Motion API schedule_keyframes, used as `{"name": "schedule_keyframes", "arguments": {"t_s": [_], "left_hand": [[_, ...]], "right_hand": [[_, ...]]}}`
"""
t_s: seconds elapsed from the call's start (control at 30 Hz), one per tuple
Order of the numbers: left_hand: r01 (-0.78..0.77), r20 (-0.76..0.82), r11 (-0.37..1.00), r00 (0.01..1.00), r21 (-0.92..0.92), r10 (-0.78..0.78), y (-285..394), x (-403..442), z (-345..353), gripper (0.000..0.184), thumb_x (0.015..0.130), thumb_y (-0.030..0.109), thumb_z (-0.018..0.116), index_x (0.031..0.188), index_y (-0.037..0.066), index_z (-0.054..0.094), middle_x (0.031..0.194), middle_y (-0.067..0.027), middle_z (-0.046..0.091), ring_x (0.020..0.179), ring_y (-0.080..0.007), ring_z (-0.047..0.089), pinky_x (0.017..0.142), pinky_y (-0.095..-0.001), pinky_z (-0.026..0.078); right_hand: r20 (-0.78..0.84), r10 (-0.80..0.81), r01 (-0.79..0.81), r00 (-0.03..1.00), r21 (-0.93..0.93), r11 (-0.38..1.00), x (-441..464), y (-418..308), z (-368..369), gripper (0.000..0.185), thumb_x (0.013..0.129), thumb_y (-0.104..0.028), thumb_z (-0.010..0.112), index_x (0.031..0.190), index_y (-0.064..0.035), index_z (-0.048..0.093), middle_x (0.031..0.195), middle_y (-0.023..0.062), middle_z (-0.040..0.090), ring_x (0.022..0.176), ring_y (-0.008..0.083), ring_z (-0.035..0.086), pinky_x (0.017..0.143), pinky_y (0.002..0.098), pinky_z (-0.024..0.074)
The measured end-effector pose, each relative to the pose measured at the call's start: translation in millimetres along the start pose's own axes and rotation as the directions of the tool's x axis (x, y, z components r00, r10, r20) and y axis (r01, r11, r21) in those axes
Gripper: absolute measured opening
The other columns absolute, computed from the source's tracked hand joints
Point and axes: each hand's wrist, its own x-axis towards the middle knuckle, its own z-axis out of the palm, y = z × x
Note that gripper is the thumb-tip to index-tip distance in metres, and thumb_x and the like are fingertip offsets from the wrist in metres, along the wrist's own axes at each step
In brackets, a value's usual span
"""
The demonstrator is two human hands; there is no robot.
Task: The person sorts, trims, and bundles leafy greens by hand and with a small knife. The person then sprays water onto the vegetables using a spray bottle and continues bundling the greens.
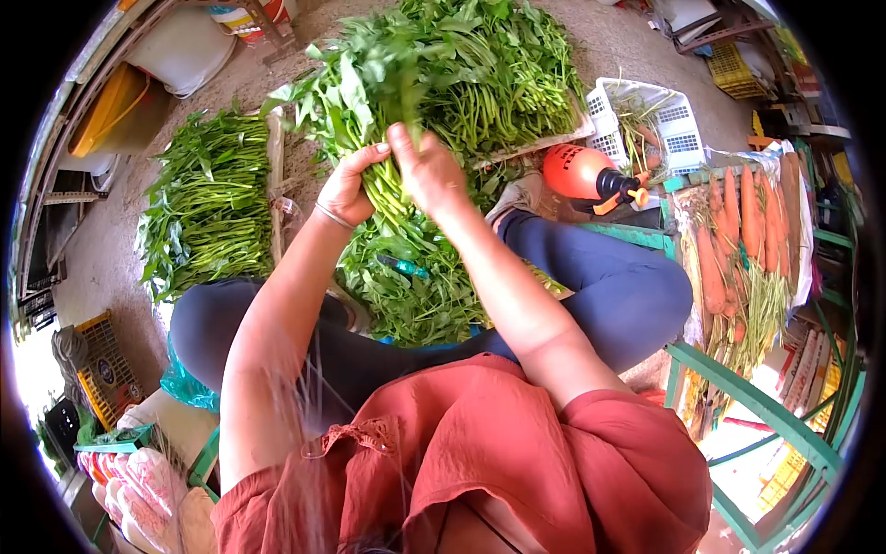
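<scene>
A bunch of leafy green stems [383, 189] is held upright over my lap. My left hand [348, 187] wraps round the stems, its thumb pointing toward the other hand. Against the right side of the bunch, my right hand [429, 174] has its thumb up and its fingers largely hidden behind; their hold on the leaves is blurred. Below, loose greens [415, 300] lie between my legs, with a small teal-handled tool [402, 267] on them. A large pile of greens [498, 74] stands beyond my hands, and another stack [212, 198] lies to the left.
At the right are an orange spray bottle [577, 173], a white crate [681, 138] with stems, and carrots [729, 222] beside a green metal frame [757, 397]. A yellow bucket [115, 111] stands at upper left; a yellow crate [109, 365] is at lower left.
</scene>
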Motion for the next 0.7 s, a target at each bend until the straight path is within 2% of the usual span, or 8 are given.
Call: {"name": "schedule_keyframes", "arguments": {"t_s": [0.07,0.13,0.23,0.33,0.4,0.5,0.6,0.7], "left_hand": [[-0.006,-0.022,0.997,1.0,-0.082,0.005,-0.7,2.3,-22.4,0.03,0.08,0.015,0.057,0.105,-0.002,0.051,0.099,-0.0153,0.058,0.09,-0.0249,0.058,0.083,-0.0376,0.048],[-0.012,-0.105,0.997,0.994,-0.081,0.003,1.5,-7.5,-13.5,0.025,0.079,0.014,0.058,0.098,-0.001,0.053,0.09,-0.0115,0.06,0.082,-0.0232,0.059,0.079,-0.0365,0.049],[0.002,-0.133,0.993,0.991,-0.117,-0.018,0.9,-5.1,-35.5,0.022,0.08,0.016,0.055,0.095,0.0,0.054,0.091,-0.0118,0.06,0.084,-0.0241,0.06,0.08,-0.0381,0.049],[0.073,-0.137,0.995,0.987,-0.061,-0.081,9.4,-16.3,-13.8,0.021,0.076,0.009,0.056,0.095,-0.001,0.055,0.093,-0.0133,0.06,0.076,-0.0218,0.061,0.072,-0.036,0.051],[-0.039,-0.129,0.999,0.991,0.0,0.039,10.9,-15.7,-11.9,0.023,0.074,0.006,0.056,0.096,-0.002,0.054,0.096,-0.0142,0.06,0.075,-0.0203,0.061,0.07,-0.0333,0.052],[-0.088,-0.134,0.991,0.988,-0.096,0.075,17.4,-19.0,-4.5,0.021,0.075,0.004,0.056,0.094,-0.003,0.054,0.1,-0.0148,0.059,0.078,-0.0195,0.06,0.071,-0.0315,0.051],[-0.115,-0.132,0.976,0.987,-0.184,0.091,19.9,-17.4,-6.5,0.019,0.076,0.003,0.055,0.094,-0.004,0.054,0.102,-0.0151,0.058,0.081,-0.0199,0.06,0.073,-0.0321,0.051],[-0.085,-0.058,0.978,0.996,-0.189,0.075,22.5,-13.5,-11.2,0.024,0.079,0.006,0.054,0.1,-0.004,0.051,0.107,-0.0154,0.056,0.086,-0.0221,0.059,0.078,-0.0345,0.05]], "right_hand": [[0.224,0.108,-0.038,0.969,-0.295,0.955,6.3,0.0,16.5,0.085,0.074,-0.075,0.006,0.081,-0.0077,0.056,0.057,0.0049,0.051,0.061,0.0203,0.052,0.055,0.0325,0.0429],[-0.106,-0.143,0.071,0.984,-0.507,0.859,5.4,11.4,43.7,0.088,0.075,-0.074,0.008,0.094,-0.0068,0.061,0.086,0.0163,0.055,0.091,0.0302,0.05,0.077,0.0408,0.0417],[-0.157,-0.347,0.162,0.925,-0.662,0.732,2.5,4.6,41.4,0.076,0.082,-0.067,0.017,0.084,-0.0075,0.064,0.095,0.0159,0.053,0.094,0.032,0.05,0.085,0.0513,0.03],[-0.219,-0.353,0.168,0.909,-0.584,0.794,21.8,2.2,17.6,0.07,0.084,-0.063,0.022,0.07,-0.0069,0.061,0.083,0.0136,0.056,0.084,0.0274,0.054,0.074,0.0445,0.0379],[-0.241,0.106,-0.163,0.965,-0.23,0.959,44.9,1.8,-30.4,0.061,0.085,-0.055,0.033,0.068,-0.0037,0.06,0.068,0.0107,0.057,0.068,0.0254,0.057,0.065,0.0394,0.043],[-0.716,0.068,-0.271,0.695,-0.172,0.947,96.1,88.6,-64.9,0.04,0.085,-0.039,0.044,0.077,-0.0031,0.059,0.08,0.0136,0.062,0.075,0.028,0.061,0.065,0.042,0.0451],[-0.387,0.45,-0.474,0.805,0.039,0.88,133.8,141.2,-83.1,0.055,0.079,-0.046,0.056,0.1,0.0047,0.054,0.099,0.0195,0.058,0.085,0.0261,0.056,0.071,0.0363,0.0448],[-0.172,0.328,-0.344,0.929,-0.074,0.936,149.9,161.1,-102.0,0.041,0.071,-0.044,0.067,0.076,-0.0035,0.062,0.069,0.0053,0.055,0.052,0.0133,0.045,0.044,0.0271,0.0358]]}}
